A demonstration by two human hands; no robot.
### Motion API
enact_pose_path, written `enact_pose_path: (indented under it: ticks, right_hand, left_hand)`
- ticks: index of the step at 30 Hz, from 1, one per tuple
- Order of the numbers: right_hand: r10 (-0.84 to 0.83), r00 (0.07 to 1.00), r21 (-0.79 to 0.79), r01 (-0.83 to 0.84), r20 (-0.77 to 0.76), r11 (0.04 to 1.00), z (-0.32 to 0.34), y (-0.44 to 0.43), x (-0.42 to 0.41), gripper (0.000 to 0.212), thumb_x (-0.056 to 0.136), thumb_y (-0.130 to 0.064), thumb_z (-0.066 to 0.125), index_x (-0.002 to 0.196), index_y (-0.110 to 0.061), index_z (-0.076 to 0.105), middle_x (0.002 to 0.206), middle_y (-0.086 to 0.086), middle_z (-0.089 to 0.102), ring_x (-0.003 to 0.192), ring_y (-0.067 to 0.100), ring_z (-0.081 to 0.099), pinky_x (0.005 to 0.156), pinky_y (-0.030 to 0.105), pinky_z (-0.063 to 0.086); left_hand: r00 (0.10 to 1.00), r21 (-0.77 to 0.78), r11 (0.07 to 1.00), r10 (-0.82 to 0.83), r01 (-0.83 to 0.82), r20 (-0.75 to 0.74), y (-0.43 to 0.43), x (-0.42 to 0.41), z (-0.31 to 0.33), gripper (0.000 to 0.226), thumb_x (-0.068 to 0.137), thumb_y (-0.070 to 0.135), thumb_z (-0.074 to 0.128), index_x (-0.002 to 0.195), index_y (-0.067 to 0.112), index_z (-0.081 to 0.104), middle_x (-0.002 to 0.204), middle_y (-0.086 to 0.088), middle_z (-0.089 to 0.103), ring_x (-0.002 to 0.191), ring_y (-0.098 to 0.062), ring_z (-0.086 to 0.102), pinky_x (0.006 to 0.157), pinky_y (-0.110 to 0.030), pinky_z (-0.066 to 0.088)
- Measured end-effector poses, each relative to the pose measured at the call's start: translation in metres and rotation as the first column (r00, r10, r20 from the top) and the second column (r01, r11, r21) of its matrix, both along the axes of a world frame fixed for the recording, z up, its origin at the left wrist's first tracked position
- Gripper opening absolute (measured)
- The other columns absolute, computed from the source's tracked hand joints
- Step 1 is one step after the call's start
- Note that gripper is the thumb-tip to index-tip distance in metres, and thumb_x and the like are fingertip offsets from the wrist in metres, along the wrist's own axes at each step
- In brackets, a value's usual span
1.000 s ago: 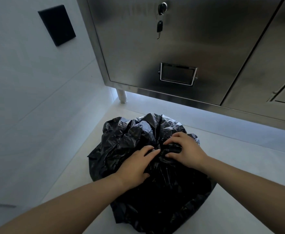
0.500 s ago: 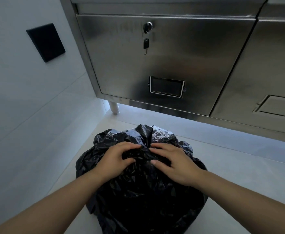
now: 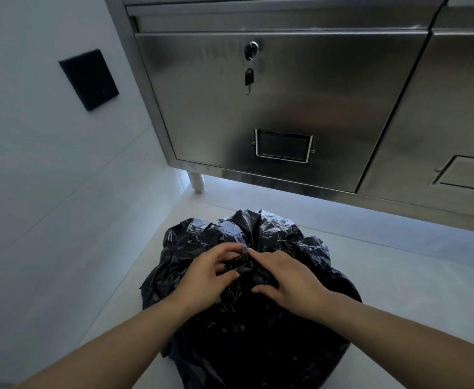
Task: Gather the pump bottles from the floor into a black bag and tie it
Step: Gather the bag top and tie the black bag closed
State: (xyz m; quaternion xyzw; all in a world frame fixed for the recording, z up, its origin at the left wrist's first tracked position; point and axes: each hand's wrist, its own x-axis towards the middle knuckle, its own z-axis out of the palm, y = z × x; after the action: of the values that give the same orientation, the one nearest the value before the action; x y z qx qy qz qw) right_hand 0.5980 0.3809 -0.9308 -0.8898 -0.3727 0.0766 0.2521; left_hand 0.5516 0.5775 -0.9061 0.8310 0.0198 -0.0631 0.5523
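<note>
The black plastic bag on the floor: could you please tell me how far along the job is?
Done: no pump bottles show on the pale floor, and the crumpled black plastic bag bulges full. In hand: the left hand and right hand pinch its bunched top together. Left: a finished knot is not visible, so tying seems outstanding.

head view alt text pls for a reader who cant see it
Two bare hands, left hand and right hand, pinch the gathered top of a bulging black bag on a pale floor, fingertips nearly meeting. Behind stands a steel cabinet with a key hanging from its lock, and a black plate is on the wall at left.
</note>
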Motion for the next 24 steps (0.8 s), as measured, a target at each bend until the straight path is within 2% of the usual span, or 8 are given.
enact_pose_path:
  ticks: [2, 5, 7, 9, 12, 16, 20, 24]
  right_hand:
    - [-0.002, 1.0, 0.023, 0.003, -0.019, 1.0, 0.006, 0.005, 0.002, 0.078, 0.085, -0.046, 0.06, 0.148, -0.029, 0.017, 0.141, -0.004, 0.045, 0.126, 0.015, 0.041, 0.101, 0.027, 0.036]
    - [0.04, 0.997, 0.03, -0.039, -0.06, 0.999, 0.014, 0.012, 0.002, 0.082, 0.084, -0.049, 0.059, 0.148, -0.03, 0.011, 0.136, -0.002, 0.045, 0.124, 0.014, 0.043, 0.096, 0.028, 0.041]
    - [0.072, 0.994, 0.027, -0.07, -0.084, 0.997, 0.015, 0.017, 0.0, 0.083, 0.083, -0.051, 0.06, 0.148, -0.03, 0.014, 0.132, -0.002, 0.046, 0.119, 0.014, 0.047, 0.092, 0.027, 0.043]
    - [0.097, 0.992, 0.039, -0.094, -0.085, 0.995, 0.015, 0.025, -0.003, 0.081, 0.081, -0.054, 0.061, 0.146, -0.029, 0.021, 0.131, -0.003, 0.047, 0.117, 0.012, 0.048, 0.091, 0.026, 0.042]
    - [0.078, 0.995, 0.122, -0.07, -0.06, 0.99, 0.016, 0.039, -0.006, 0.065, 0.08, -0.049, 0.065, 0.135, -0.025, 0.041, 0.13, -0.003, 0.055, 0.117, 0.013, 0.051, 0.094, 0.028, 0.043]
    - [0.013, 0.996, 0.235, 0.007, -0.085, 0.972, 0.029, 0.052, 0.003, 0.034, 0.081, -0.038, 0.068, 0.111, -0.024, 0.059, 0.103, -0.005, 0.067, 0.095, 0.012, 0.061, 0.079, 0.025, 0.046]
    - [-0.001, 0.991, 0.305, 0.043, -0.135, 0.951, 0.056, 0.047, 0.012, 0.021, 0.081, -0.034, 0.069, 0.1, -0.027, 0.064, 0.09, -0.013, 0.067, 0.085, -0.003, 0.059, 0.074, 0.015, 0.045]
    - [-0.143, 0.98, 0.305, 0.18, -0.138, 0.935, 0.107, 0.034, 0.011, 0.021, 0.078, -0.029, 0.073, 0.097, -0.021, 0.066, 0.083, -0.024, 0.057, 0.079, -0.029, 0.046, 0.07, -0.003, 0.032]
  left_hand:
    - [0.999, -0.063, 0.997, 0.041, -0.041, -0.011, 0.001, -0.001, 0.005, 0.045, 0.081, -0.006, 0.065, 0.108, 0.03, 0.057, 0.108, -0.001, 0.068, 0.101, -0.014, 0.067, 0.094, -0.033, 0.051]
    - [0.997, -0.026, 0.997, 0.074, -0.074, -0.015, 0.002, -0.003, 0.008, 0.049, 0.08, 0.0, 0.069, 0.109, 0.035, 0.05, 0.102, 0.004, 0.068, 0.095, -0.002, 0.066, 0.088, -0.019, 0.049]
    - [0.994, -0.015, 0.995, 0.102, -0.102, -0.023, 0.005, -0.008, 0.008, 0.053, 0.08, -0.001, 0.068, 0.116, 0.031, 0.048, 0.099, 0.006, 0.068, 0.087, 0.004, 0.066, 0.079, -0.01, 0.048]
    - [0.991, -0.012, 0.991, 0.135, -0.136, -0.024, 0.009, -0.013, 0.007, 0.057, 0.08, -0.003, 0.068, 0.124, 0.026, 0.044, 0.1, 0.005, 0.067, 0.082, 0.002, 0.066, 0.075, -0.012, 0.049]
    - [0.987, -0.023, 0.988, 0.148, -0.15, -0.055, 0.019, -0.019, 0.009, 0.061, 0.081, -0.002, 0.068, 0.128, 0.026, 0.041, 0.106, -0.002, 0.066, 0.09, -0.009, 0.068, 0.08, -0.019, 0.052]
    - [0.998, 0.054, 0.997, 0.058, -0.056, -0.033, 0.036, -0.014, 0.026, 0.049, 0.082, 0.009, 0.071, 0.121, 0.029, 0.05, 0.107, 0.002, 0.068, 0.099, -0.006, 0.064, 0.099, -0.027, 0.047]
    - [0.998, 0.188, 0.981, -0.056, 0.05, 0.027, 0.056, -0.004, 0.056, 0.035, 0.078, 0.033, 0.074, 0.107, 0.048, 0.061, 0.111, 0.024, 0.064, 0.109, 0.003, 0.059, 0.093, -0.027, 0.051]
    - [1.0, 0.146, 0.989, -0.027, 0.025, 0.011, 0.063, -0.005, 0.104, 0.033, 0.08, 0.033, 0.072, 0.103, 0.054, 0.061, 0.108, 0.028, 0.064, 0.106, 0.007, 0.059, 0.095, -0.026, 0.05]
